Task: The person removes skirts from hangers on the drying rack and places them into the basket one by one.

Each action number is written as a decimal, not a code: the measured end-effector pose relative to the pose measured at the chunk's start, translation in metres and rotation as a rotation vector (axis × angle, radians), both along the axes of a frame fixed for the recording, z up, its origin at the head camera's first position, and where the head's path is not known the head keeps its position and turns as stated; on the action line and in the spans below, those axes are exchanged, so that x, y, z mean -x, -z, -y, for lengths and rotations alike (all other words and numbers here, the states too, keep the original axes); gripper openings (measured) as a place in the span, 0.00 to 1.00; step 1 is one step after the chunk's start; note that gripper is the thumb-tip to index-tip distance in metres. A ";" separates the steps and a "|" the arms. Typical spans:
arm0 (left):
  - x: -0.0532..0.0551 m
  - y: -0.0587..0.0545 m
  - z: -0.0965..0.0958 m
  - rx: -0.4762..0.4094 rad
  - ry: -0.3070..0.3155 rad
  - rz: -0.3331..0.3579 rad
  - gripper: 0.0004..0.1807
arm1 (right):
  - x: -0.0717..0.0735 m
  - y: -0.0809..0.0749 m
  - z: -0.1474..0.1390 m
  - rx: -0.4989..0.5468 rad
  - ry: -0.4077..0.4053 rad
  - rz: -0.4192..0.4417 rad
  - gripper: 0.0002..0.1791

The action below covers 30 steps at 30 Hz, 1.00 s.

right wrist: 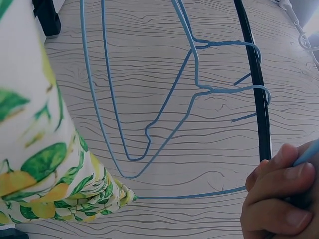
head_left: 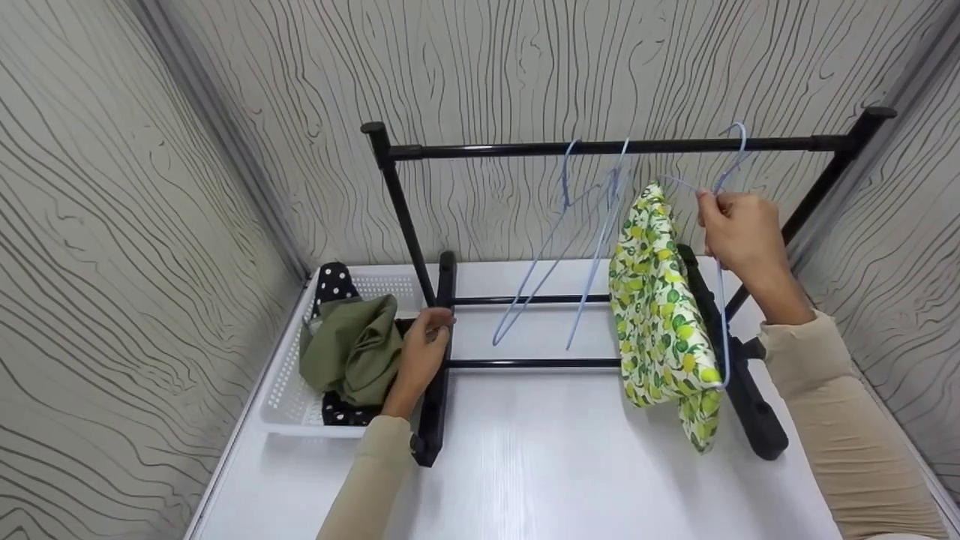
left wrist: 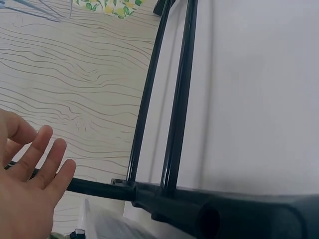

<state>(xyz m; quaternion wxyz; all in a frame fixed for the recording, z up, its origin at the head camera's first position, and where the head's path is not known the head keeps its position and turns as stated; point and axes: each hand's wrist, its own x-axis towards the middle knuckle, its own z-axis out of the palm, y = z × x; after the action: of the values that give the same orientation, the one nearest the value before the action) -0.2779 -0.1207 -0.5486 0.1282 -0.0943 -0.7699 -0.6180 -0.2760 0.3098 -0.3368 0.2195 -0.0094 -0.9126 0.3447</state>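
Observation:
My right hand (head_left: 746,229) grips a blue wire hanger (head_left: 724,322) just below its hook, and the hook overlaps the rack's top bar in the head view. From this hanger hangs a white cloth (head_left: 664,315) printed with yellow lemons and green leaves. In the right wrist view, curled fingers (right wrist: 286,191) close around the wire. Low at the rack's left post, my left hand (head_left: 424,356) has its fingers loosely extended. The left wrist view shows these fingers (left wrist: 42,159) spread beside the black post (left wrist: 99,189), holding nothing.
Two bare blue hangers (right wrist: 214,90) hang on the black top bar (head_left: 510,150) left of the printed cloth. A white perforated basket (head_left: 281,390) at the left contains an olive-green cloth (head_left: 349,349) and a black cloth with white dots (head_left: 335,281). Wood-grain panels (head_left: 480,67) enclose the white table.

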 end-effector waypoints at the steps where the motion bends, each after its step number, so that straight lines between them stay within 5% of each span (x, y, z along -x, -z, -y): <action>1: 0.001 0.001 -0.002 0.004 0.005 0.001 0.12 | 0.000 0.000 0.001 -0.003 -0.004 -0.003 0.34; 12: 0.007 0.008 -0.030 0.044 0.040 0.059 0.15 | -0.007 -0.003 0.013 0.019 -0.016 0.002 0.34; 30: 0.010 0.010 -0.083 -0.019 0.095 0.135 0.13 | -0.012 -0.004 0.032 0.035 -0.063 -0.051 0.33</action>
<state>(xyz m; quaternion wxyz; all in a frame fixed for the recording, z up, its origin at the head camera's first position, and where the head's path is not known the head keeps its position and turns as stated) -0.2879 -0.0380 -0.5588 0.0476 -0.0878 -0.7655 -0.6357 -0.2642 0.2776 -0.3330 0.2315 0.0241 -0.9005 0.3673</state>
